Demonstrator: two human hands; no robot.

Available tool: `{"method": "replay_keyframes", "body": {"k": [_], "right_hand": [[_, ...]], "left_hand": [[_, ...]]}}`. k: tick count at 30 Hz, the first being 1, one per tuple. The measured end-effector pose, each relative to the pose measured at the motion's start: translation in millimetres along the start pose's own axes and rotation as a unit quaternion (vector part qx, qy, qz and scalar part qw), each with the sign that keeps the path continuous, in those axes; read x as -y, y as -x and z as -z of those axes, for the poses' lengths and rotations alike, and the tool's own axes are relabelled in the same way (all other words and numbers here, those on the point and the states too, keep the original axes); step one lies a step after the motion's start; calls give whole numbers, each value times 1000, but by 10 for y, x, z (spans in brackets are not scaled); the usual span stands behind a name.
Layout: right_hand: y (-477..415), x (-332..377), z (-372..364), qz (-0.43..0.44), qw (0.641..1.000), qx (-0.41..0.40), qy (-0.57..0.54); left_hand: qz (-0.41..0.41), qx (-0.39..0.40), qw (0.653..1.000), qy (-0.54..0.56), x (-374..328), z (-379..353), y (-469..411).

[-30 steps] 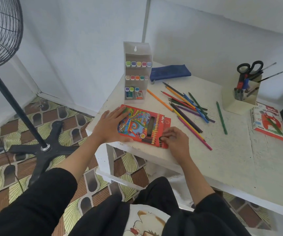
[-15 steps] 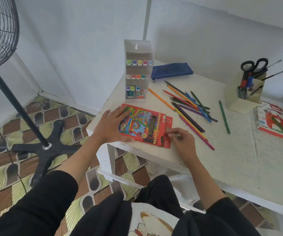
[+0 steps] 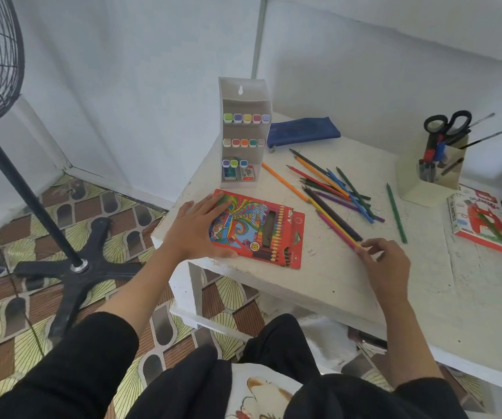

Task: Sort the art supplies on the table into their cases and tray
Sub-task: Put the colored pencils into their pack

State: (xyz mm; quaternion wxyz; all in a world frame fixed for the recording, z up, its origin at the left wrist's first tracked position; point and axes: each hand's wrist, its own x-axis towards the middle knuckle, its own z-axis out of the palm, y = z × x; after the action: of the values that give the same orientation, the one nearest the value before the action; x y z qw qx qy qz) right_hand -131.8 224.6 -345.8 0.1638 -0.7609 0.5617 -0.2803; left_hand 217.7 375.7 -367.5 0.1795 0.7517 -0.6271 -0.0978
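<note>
One wide-angle camera rides on the person's head, facing forward and steeply down. The table (image 3: 425, 285) fills the centre and right of the frame, close enough that the left hand (image 3: 197, 229) and right hand (image 3: 387, 264) land mid-frame, with both sleeves (image 3: 62, 373) entering from the bottom edge. The person's lap (image 3: 243, 388) shows at bottom centre. The floor (image 3: 17, 337) and a fan (image 3: 32, 201) occupy the left, the wall (image 3: 123, 71) the top.

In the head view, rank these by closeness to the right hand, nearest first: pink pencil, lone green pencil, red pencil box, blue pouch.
1. pink pencil: near end at the fingertips of the right hand.
2. lone green pencil: just beyond the hand.
3. red pencil box: to its left, under the left hand.
4. blue pouch: far back left, by the wall.
</note>
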Motion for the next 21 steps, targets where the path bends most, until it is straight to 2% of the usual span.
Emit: {"method": "replay_keyframes", "body": {"k": [5,12,21], "right_hand": [[-177,225,-181,56,993,62,79],[-351,495,-342,19,988,102,115],[-420,445,-347,3,985,136,104]], "left_hand": [[0,5,1000,-3,7,-2,-2],[2,7,1000,4,0,10,-3],[6,16,1000,-2,-5,14,-10]]}}
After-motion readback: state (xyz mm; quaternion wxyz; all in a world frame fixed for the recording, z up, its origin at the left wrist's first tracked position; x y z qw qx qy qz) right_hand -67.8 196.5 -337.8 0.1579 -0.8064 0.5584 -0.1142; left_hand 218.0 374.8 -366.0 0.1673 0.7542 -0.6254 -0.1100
